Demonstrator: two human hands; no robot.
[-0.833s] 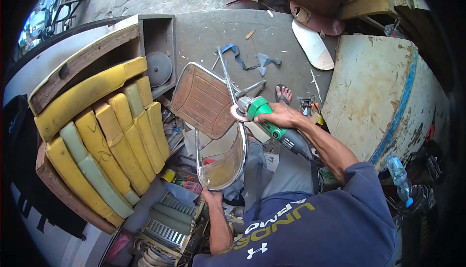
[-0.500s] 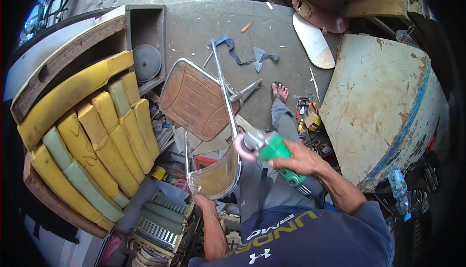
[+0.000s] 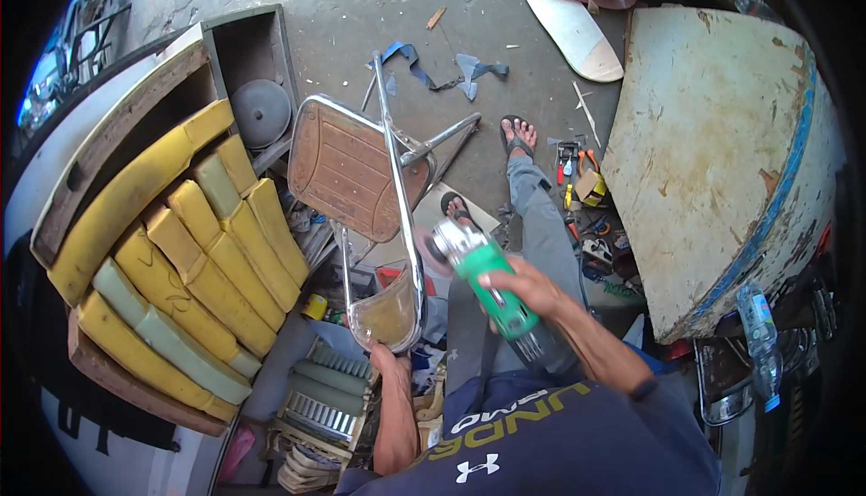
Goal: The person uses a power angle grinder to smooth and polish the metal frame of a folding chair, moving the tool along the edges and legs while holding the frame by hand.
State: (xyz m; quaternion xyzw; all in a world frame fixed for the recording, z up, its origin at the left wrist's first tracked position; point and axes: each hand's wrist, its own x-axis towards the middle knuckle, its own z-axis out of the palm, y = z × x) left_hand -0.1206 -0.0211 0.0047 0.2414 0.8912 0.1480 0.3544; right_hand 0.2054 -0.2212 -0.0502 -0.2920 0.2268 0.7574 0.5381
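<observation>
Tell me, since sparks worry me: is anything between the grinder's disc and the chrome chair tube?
Nothing visible. The green angle grinder in the right hand has its disc right beside the chair frame, which the left hand grips lower down.

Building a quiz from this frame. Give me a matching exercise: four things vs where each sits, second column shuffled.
Things:
1. angle grinder
2. metal chair frame
3. yellow foam cushions
4. plastic bottle

Places:
A. stacked far left
B. in the right hand
C. far right edge
D. gripped at its lower end by the left hand

Pairs: 1-B, 2-D, 3-A, 4-C
</observation>
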